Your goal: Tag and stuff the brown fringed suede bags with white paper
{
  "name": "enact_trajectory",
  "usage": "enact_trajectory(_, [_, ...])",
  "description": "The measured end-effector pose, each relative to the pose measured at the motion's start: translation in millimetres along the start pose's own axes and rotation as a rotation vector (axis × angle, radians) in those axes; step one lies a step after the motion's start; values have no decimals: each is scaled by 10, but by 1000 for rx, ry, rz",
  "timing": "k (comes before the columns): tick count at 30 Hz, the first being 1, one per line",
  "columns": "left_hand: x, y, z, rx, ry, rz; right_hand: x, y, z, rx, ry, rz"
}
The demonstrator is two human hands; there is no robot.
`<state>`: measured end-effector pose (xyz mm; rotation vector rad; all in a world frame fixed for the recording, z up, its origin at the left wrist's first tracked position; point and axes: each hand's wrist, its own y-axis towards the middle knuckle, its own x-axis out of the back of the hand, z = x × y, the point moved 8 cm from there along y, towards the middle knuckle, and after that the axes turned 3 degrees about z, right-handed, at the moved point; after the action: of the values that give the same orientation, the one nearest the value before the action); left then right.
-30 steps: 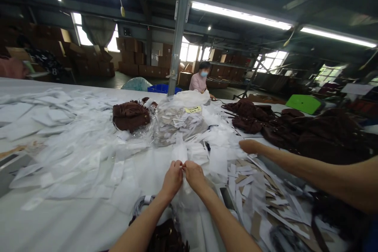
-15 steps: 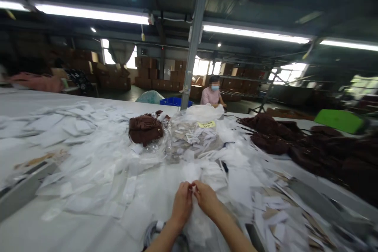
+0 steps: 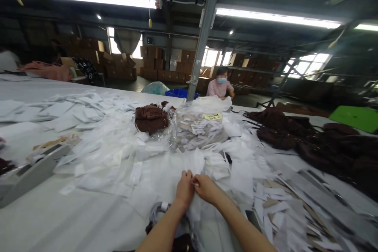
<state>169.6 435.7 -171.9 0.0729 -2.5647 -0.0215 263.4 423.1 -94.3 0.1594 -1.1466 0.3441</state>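
My left hand (image 3: 185, 188) and my right hand (image 3: 206, 189) meet close together over the front middle of the table. Fingers on both are closed in a pinch on the upper edge of a translucent plastic bag (image 3: 202, 220), which hangs down between my forearms. The exact grip is partly hidden by the fingers. Under my left forearm lies a coiled grey cord (image 3: 156, 210), and beside it a dark brown item (image 3: 183, 241) shows at the bottom edge. Thin white sheets (image 3: 189, 161) lie just beyond my fingertips.
A brown bag (image 3: 151, 120) sits beside a clear sack of paper pieces (image 3: 197, 132). Dark brown bags (image 3: 283, 130) pile up at right. Paper strips (image 3: 280, 208) fill the front right; white packets (image 3: 76, 106) spread left. A metal post (image 3: 202, 35) rises behind. A masked person (image 3: 220, 86) works across the table.
My view has shifted, so the scene sits further right and a little higher. Both hands stay together, with the right fingers curled more tightly. The dark brown item now shows at the bottom.
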Motion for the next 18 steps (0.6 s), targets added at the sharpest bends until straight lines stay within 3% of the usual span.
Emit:
enact_trajectory(11, [-13, 94, 245, 202, -118, -130, -60, 134, 86, 102, 25, 39])
enact_trajectory(18, [139, 149, 132, 151, -166, -146, -5, 226, -130, 114, 45, -6])
